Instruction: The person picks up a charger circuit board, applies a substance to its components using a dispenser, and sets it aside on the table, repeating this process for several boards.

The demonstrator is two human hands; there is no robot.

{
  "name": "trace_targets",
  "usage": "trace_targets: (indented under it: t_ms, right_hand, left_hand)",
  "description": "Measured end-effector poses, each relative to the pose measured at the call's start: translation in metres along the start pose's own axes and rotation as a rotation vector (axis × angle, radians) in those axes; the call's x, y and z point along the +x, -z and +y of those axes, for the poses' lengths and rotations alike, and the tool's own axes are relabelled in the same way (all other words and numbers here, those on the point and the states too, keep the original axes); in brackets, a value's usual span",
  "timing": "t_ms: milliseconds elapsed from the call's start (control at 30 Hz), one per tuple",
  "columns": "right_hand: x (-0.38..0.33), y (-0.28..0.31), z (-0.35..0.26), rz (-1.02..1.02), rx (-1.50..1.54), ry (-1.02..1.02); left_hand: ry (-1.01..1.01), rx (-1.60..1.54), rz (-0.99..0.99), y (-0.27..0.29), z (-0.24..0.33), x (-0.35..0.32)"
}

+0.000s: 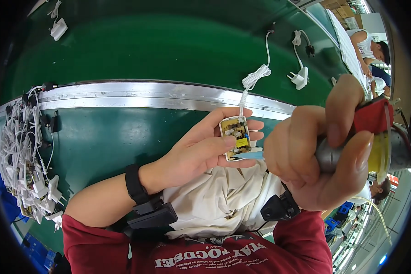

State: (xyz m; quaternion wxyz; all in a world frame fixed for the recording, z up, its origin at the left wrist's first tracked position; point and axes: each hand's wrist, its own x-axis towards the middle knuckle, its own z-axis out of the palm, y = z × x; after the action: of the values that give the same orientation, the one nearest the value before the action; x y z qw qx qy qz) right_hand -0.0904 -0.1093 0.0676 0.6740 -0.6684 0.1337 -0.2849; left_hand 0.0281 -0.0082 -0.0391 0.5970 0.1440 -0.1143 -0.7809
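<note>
My left hand (194, 148) holds an opened white power adapter (236, 139), its thumb pressed on the board and its fingers behind the casing. The circuit board inside faces up, with a yellow block and small components showing. A white cable (258, 77) runs from the adapter's top end, bundled, onto the green surface beyond. Close to the camera, my right hand (319, 146) is wrapped around a grey cylindrical tool (332, 154) with red and yellow bands. Between the hands, a light blue pointed piece (250, 155) reaches the board's lower edge; whether my right hand holds it is hidden.
A pile of white adapters and cables (27, 150) lies at the left. Beyond a metal rail (137, 95) runs a green surface (169, 50) bearing an adapter (58, 29) at far left and another (299, 78) at right. Other people (370, 48) sit at the far right.
</note>
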Motion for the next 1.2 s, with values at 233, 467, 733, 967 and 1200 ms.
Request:
trace_targets:
  t_ms: [233, 467, 733, 967, 1200]
  right_hand:
    - [0.002, -0.002, -0.006, 0.0, -0.016, -0.002]
    - [0.007, 0.003, -0.013, 0.026, -0.015, 0.004]
    - [0.004, -0.01, -0.019, 0.114, 0.052, -0.023]
    - [-0.001, -0.02, -0.024, 0.21, 0.171, -0.008]
    - [-0.001, -0.023, -0.023, 0.139, 0.115, 0.031]
  left_hand:
    - [0.009, 0.005, -0.008, -0.006, 0.001, -0.001]
    - [0.011, 0.044, 0.059, -0.01, -0.001, 0.006]
    - [-0.376, 1.045, 0.269, -0.019, 0.039, 0.049]
    - [-0.589, 2.141, 0.508, -0.022, 0.093, 0.053]
    - [-0.414, 2.774, 1.687, 0.037, 0.274, -0.035]
